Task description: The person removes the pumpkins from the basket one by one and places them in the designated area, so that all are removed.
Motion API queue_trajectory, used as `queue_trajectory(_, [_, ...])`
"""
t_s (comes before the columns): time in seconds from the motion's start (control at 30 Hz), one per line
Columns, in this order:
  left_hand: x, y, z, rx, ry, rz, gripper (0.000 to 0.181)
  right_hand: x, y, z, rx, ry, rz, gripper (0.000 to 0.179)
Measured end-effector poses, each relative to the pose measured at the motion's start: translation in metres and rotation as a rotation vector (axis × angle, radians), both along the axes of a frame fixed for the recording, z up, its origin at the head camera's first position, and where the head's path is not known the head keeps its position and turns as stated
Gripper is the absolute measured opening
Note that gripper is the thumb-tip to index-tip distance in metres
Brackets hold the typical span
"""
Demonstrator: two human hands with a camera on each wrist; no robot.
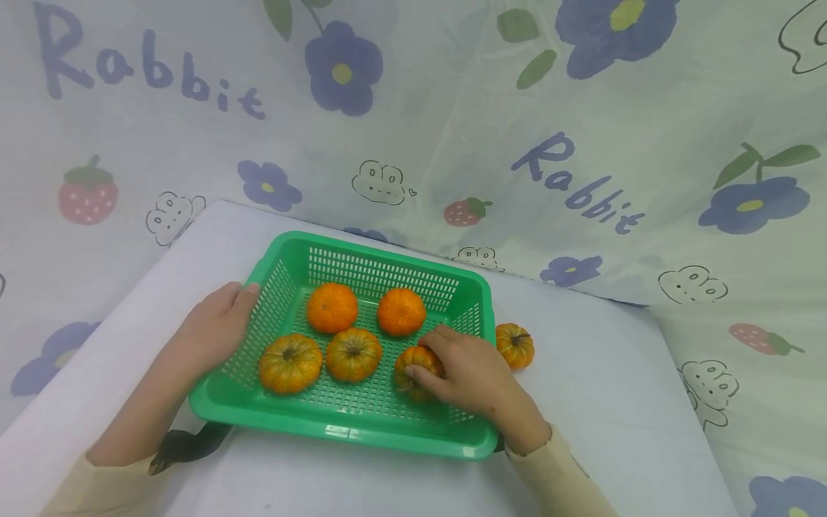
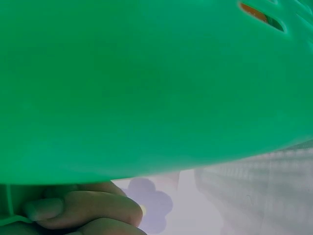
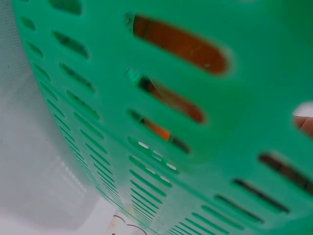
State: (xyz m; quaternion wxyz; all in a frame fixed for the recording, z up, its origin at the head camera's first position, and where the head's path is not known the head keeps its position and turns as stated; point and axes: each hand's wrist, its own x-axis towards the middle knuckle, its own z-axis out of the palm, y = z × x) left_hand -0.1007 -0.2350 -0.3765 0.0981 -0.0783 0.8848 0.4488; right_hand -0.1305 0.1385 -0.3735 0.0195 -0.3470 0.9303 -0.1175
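A green plastic basket (image 1: 342,431) with slotted walls holds several small pumpkins. My left hand (image 1: 222,323) grips its left rim; in the left wrist view curled fingers (image 2: 93,210) show under the green edge. Inside, at the right end, my right hand (image 1: 468,370) holds a small orange-green pumpkin (image 1: 413,377), thumb on the near side and fingers over the far side. Two orange pumpkins, one left (image 1: 332,308) and one right (image 1: 401,312), sit toward the back. Two yellow-green ones, a larger pumpkin (image 1: 290,364) and a middle pumpkin (image 1: 353,355), lie in front.
Just outside the basket's right wall, a striped yellow-orange pumpkin (image 1: 515,346) rests on the white tabletop (image 1: 601,402). A printed cloth (image 1: 426,129) hangs behind the table. The slotted basket wall (image 3: 234,137) fills most of the right wrist view.
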Motion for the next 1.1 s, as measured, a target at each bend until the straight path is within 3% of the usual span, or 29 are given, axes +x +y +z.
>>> queue_trajectory(0.4, [0.0005, 0.0, 0.0009, 0.002, 0.001, -0.005, 0.064, 0.0021, -0.0007, 0.0023, -0.008, -0.002, -0.009, 0.039])
queue_trajectory(1.1, [0.0031, 0.0013, 0.0013, -0.012, -0.017, 0.004, 0.064, 0.0002, 0.0029, 0.0063, -0.141, -0.078, 0.019, 0.044])
